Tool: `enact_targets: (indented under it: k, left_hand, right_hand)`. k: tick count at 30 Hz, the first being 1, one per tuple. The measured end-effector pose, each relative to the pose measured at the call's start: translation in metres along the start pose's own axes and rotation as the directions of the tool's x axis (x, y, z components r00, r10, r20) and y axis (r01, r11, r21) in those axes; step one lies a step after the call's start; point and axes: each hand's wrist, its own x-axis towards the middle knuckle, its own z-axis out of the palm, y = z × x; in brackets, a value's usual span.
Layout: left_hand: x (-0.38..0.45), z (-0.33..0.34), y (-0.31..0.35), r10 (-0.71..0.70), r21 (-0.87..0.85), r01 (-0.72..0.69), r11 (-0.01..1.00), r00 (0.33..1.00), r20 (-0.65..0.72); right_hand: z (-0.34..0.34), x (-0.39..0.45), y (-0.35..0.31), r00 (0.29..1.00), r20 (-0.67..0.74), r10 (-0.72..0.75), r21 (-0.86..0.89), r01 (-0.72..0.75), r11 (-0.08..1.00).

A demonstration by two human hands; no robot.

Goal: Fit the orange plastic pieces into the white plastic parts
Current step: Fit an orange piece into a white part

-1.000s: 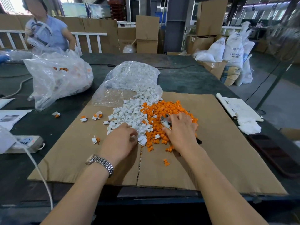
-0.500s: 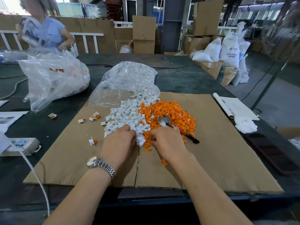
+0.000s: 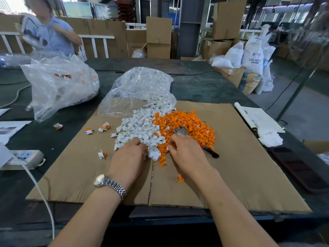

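Head view has both your hands at the near edge of the heaps on the cardboard (image 3: 231, 175): your left hand (image 3: 129, 157) rests knuckles-up on the near end of the white parts (image 3: 140, 129), fingers curled into them, and your right hand (image 3: 187, 154) sits at the near edge of the orange pieces (image 3: 187, 127), fingertips bent down among them. Whether either hand has actually closed on a part you cannot tell from here, since the fingertips are buried

To do this step well, I'd judge you should lift out one white part and one orange piece only, clear of the heaps, so you can see how each is turned before you press them together. Hold the white part steady, line the orange piece up with its opening, and push straight in; if it goes in crooked, pull it back out, don't force it. Drop each finished one left, with the others, so it doesn't get mixed back in

Counts: two heaps, one white and one orange, touching along the middle, each far too many to count. One orange stray (image 3: 180, 178) lies alone near your right wrist. Five fitted pairs (image 3: 104, 127) lie scattered to the left, one of them off the cardboard. Two clear bags: the far bag (image 3: 142, 86) spilling white parts, the left bag (image 3: 58, 86) apart on the table. One pair of pliers (image 3: 181, 131) lies on the orange heap
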Motion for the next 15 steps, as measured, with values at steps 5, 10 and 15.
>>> enact_targets:
  k: [5,10,15]
  left_hand:
    - [-0.001,-0.002,0.006,-0.024,-0.035,0.024,0.999,1.000,-0.018]
    - [-0.003,0.001,0.010,0.047,-0.084,-0.048,0.995,0.999,-0.009]
    - [0.001,0.000,0.013,0.041,-0.068,-0.045,0.997,0.997,-0.059]
  right_hand:
    - [0.000,0.001,-0.001,1.000,-0.001,-0.015,0.025,0.015,1.000]
    - [0.003,0.004,0.000,1.000,-0.023,-0.021,0.066,0.023,0.998]
    - [0.003,0.003,-0.002,1.000,-0.025,0.006,0.208,0.000,0.978]
